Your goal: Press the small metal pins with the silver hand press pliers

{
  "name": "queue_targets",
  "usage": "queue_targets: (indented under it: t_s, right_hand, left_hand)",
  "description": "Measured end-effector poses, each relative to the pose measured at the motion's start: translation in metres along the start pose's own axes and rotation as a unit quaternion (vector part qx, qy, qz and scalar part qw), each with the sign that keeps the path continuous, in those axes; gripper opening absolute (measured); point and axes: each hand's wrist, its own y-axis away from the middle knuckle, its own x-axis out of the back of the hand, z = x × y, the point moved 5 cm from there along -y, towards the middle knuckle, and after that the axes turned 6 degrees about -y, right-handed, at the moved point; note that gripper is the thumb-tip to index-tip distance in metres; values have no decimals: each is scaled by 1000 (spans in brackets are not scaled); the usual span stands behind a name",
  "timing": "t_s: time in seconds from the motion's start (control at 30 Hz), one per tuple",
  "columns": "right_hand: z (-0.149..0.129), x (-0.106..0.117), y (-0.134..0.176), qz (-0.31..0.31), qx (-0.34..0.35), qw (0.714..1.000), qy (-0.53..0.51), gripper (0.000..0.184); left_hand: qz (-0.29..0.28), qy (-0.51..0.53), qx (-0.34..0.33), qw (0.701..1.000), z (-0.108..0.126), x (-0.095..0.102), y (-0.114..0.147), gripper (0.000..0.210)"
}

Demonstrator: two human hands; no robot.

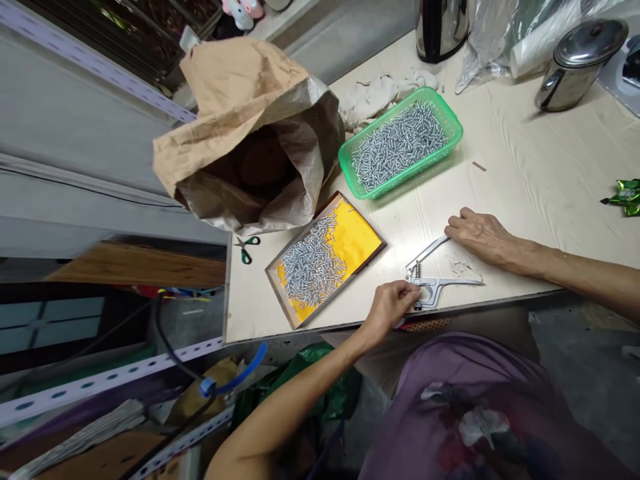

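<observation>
The silver metal two-handled hand tool [441, 284] was at the front edge of the pale wood-topped bench [545, 173], near the shallow, yellow-bottomed tray [357, 237]. The right hand [480, 235] was closed on the end of its upper handle; the left hand [387, 310] had its fingertips pinched together by the spring end (on some small piece, perhaps; I couldn't tell). It looked stiff, fairly light, possibly slippery, best gripped along the handles.

Head-worn view, facing forward and steeply down on tabletop [540, 180]. Purple shirt [450, 413] nearest lens; left hand [389, 309] and right hand [481, 235] farther off, right of centre. Frame seems rolled, though stretched edges make tilt uncertain.
</observation>
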Motion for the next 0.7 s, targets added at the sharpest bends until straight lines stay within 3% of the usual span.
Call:
queue_targets:
  t_s: [0.1,0.2,0.43,0.7]
  right_hand:
    - [0,-1,-1,-2,-4,1000,2,23]
    - [0,-2,-1,6,-2,1000,7,24]
    - [-2,0,-1,-23,-12,1000,16,23]
    - [-1,1,2,-28,-14,1000,1,22]
  left_hand:
    - [-23,162,125,979,-17,-7,2,33]
    - [-6,229,142,963,-18,-10,4,45]
    - [61,191,117,973,-18,-11,9,44]
    - [-20,170,166,971,-18,-14,6,37]
